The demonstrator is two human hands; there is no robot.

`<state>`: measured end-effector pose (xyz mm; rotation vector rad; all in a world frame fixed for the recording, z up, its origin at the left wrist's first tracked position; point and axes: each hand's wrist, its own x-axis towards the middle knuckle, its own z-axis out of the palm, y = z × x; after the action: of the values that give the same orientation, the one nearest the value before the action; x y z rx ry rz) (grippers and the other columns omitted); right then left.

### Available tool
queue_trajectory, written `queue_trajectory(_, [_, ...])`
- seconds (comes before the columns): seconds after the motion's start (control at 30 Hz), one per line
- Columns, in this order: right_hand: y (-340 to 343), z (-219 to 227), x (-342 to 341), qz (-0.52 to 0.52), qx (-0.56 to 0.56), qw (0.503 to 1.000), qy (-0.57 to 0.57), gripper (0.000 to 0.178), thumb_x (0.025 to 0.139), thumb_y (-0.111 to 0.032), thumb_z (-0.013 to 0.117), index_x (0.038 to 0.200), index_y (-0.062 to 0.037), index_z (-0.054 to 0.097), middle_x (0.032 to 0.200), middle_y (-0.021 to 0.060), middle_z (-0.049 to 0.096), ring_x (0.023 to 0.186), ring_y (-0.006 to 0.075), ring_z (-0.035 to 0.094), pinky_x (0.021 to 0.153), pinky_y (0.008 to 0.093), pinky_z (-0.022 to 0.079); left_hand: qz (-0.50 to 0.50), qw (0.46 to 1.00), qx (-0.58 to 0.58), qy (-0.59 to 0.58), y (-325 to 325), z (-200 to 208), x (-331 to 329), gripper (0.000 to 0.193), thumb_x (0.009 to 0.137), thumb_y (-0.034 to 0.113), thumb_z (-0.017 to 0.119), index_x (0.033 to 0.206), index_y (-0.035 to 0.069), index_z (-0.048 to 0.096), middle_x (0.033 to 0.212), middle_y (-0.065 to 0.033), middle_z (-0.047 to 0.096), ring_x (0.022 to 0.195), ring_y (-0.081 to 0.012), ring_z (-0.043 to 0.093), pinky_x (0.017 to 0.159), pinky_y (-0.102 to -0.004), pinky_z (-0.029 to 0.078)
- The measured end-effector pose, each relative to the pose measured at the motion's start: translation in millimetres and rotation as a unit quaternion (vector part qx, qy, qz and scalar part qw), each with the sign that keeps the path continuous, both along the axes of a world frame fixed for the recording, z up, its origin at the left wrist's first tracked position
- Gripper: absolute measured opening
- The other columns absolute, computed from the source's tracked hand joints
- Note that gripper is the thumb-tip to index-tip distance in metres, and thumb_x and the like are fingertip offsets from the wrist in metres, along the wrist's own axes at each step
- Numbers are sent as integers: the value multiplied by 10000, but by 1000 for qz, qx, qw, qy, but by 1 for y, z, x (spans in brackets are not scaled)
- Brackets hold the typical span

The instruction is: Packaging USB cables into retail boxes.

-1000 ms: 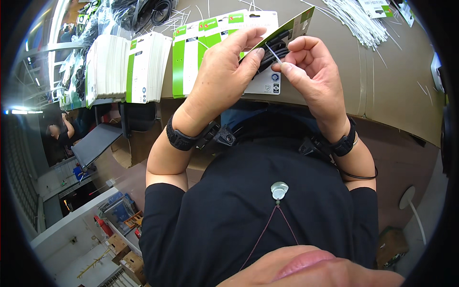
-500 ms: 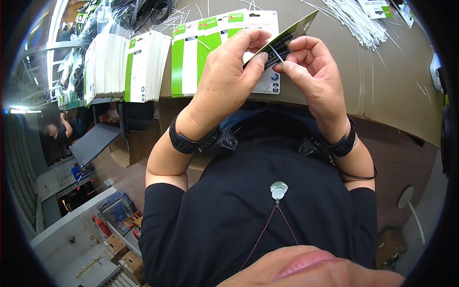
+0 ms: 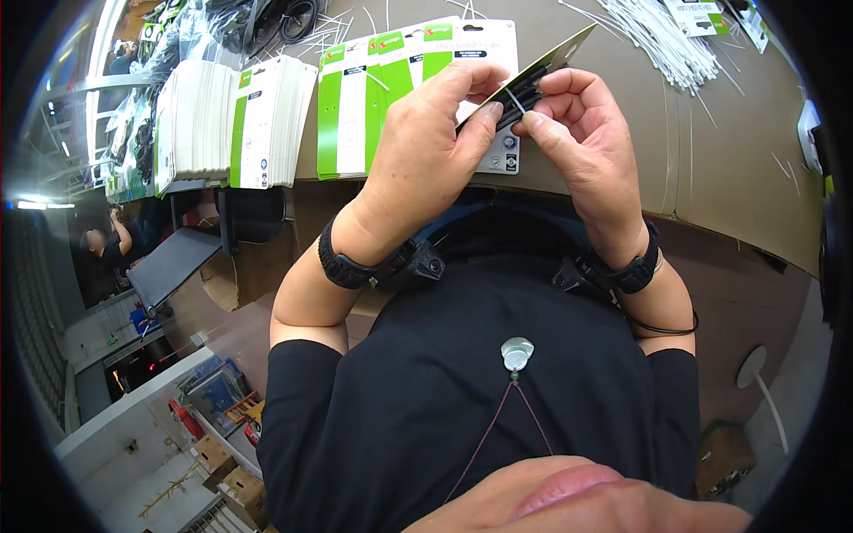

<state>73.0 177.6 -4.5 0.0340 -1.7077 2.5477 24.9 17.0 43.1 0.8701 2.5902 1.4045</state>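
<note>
Upper centre of the frame: both bare hands are working at one printed card (image 3: pixel 565 53), which is standing tilted between them, well above the centre of the view. Its long axis is running obliquely from lower left to upper right, and its face is turning toward the right hand (image 3: pixel 588 133). A coiled black cable (image 3: pixel 511 113) is lying along this face, roughly parallel to the same axis, while a thin white tie (image 3: pixel 515 100) is crossing it, slanting from upper left to lower right. The right hand is the nearer to the tie's lower end, which is lying just left of its thumb tip. That hand is keeping a narrow pinch there; whether the thumb and forefinger are meeting fully on the tie cannot be told. The left hand (image 3: pixel 435 129) is holding the card and cable, its thumb pressing from the near side and its fingers partly hidden behind the card; relative to it, both things are lying to the right. Beneath the hands, further green-and-white cards (image 3: pixel 343 133) are lying on the brown table (image 3: pixel 746 133); upright card stacks (image 3: pixel 267 124) are standing at upper left, and loose white ties (image 3: pixel 657 49) are spreading at upper right.
</note>
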Motion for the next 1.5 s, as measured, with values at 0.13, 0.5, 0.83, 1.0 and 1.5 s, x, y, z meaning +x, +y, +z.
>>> queue_trajectory(0.13, [-1,-1,0,-6,-3,1000,-2,288,872,-13,582,1130,14,456,944,61,584,866,118,596,819,239,485,-5,1000,15,-23,0,1,3,257,816,20,612,1071,3,584,940,-146,653,867,-252,651,737,-315,510])
queue_trajectory(0.5, [-8,-4,-4,-43,-13,999,0,309,861,-46,637,1119,14,478,901,59,605,819,87,575,739,223,492,-44,992,-26,115,4,-1,2,271,757,11,651,1021,34,595,881,-129,642,835,-279,629,733,-344,501])
queue_trajectory(0.83, [32,64,-13,-178,503,796,285,116,812,-83,685,875,-11,620,833,64,635,706,129,570,670,252,475,-77,912,-108,387,-7,-7,2,295,738,24,605,1032,37,601,931,-98,647,819,-247,612,747,-357,478])
queue_trajectory(1.0, [30,71,-41,60,503,830,233,134,833,-126,661,885,-4,644,868,85,640,711,174,571,674,278,473,-80,886,-135,437,-6,-1,10,307,736,50,591,1043,40,604,965,-75,644,810,-226,606,740,-349,480])
queue_trajectory(1.5, [41,73,-70,-162,206,947,186,140,832,-108,629,897,13,603,839,142,598,783,266,585,706,333,479,3,938,264,-226,-36,-13,-32,322,846,47,649,1128,-28,512,992,-98,629,890,-158,619,761,-265,515])
